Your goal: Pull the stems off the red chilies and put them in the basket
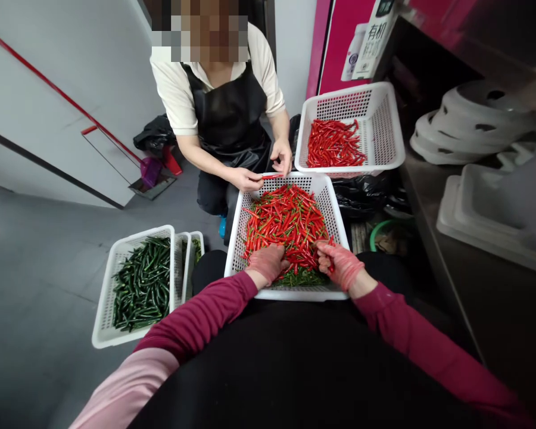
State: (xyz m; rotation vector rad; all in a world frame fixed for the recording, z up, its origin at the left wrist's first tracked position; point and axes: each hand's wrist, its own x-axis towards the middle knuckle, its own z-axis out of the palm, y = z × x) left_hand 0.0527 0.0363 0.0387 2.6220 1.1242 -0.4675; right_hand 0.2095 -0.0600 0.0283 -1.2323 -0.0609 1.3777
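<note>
A white perforated basket (237, 250) stands before me, heaped with red chilies (286, 217). Green stems (301, 277) lie in its near end. My left hand (267, 262), in a thin clear glove, rests on the near left of the heap. Its fingers curl downward with the thumb near them, and what they grip is hidden. At the near right of the basket my right hand (339, 263), also gloved, is closed on red chilies (331, 268) that show between its fingers.
Across the basket a co-worker (227, 113) in a black apron holds one red chili (271, 176). Behind right, another white basket (386, 134) holds red chilies. Green chilies (143, 286) fill a basket on the left floor. Along the right runs a dark counter (433, 214) with stacked grey-white pieces (473, 122).
</note>
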